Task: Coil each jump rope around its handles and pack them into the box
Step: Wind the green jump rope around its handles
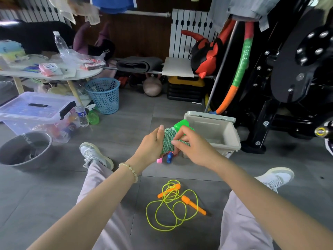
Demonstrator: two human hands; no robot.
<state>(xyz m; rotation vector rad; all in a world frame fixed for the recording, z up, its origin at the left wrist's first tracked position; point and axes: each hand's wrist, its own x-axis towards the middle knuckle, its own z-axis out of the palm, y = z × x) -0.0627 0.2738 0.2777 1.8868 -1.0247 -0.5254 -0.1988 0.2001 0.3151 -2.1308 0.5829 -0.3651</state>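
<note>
A green-and-white braided jump rope (168, 139) is wound around its bright green handles (182, 125), held in the air in front of me. My left hand (151, 144) grips the coiled bundle from the left. My right hand (191, 141) pinches the rope's loose end against the coil. Beyond them on the floor stands an open beige box (226, 135). A yellow-green jump rope (168, 211) with orange handles (193, 204) lies uncoiled on the floor between my legs. Pink and blue handles (166, 158) of another rope peek out below my hands.
A clear lidded storage bin (36, 112), a grey metal bowl (25, 148), a water bottle (82, 115) and a blue mesh basket (104, 94) stand at the left. Black exercise equipment (288, 78) fills the right. My shoes (93, 155) rest on the grey tile floor.
</note>
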